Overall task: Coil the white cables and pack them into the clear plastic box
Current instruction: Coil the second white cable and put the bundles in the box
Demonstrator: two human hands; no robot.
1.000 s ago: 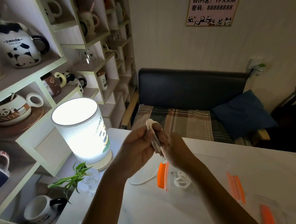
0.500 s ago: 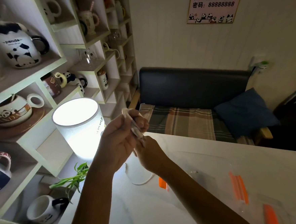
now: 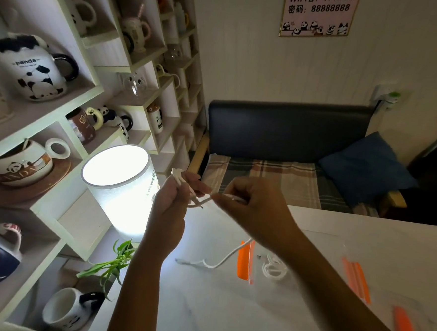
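While our left hand pinches the cable bundle and our right hand closes on its strand at three o'clock, the tail seemingly trails near the clear box; snagging there could undo loops.

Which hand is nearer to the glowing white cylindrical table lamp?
Left. The left hand, pinching the folded white cable, is raised just beside the glowing white cylindrical table lamp. The right hand, pinching the cable's other end, sits farther right, beyond the left.
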